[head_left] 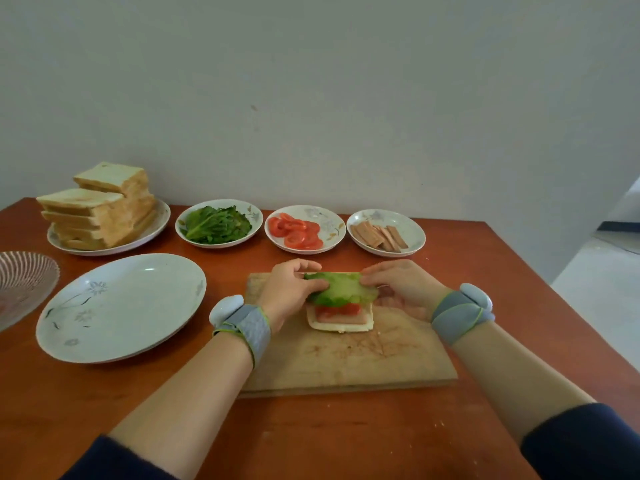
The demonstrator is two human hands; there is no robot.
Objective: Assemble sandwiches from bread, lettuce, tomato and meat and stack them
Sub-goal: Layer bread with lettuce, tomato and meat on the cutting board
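Head cam: both hands, left hand [289, 289] and right hand [398, 284], pinch lettuce leaf [341, 289] by its edges, spreading it over tomato [337, 309] and meat on bread slice [341, 323], cutting board [346, 362] mid-worktop. Tip: lay flat, centred, no overhang, press lightly before top slice.

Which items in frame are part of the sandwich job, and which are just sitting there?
In the job: lettuce leaf pinched by left hand and right hand; open sandwich; cutting board; bread stack; lettuce dish; tomato slices; meat strips; large white plate, probably for stacking.
Just lying about: ribbed glass dish, far left.
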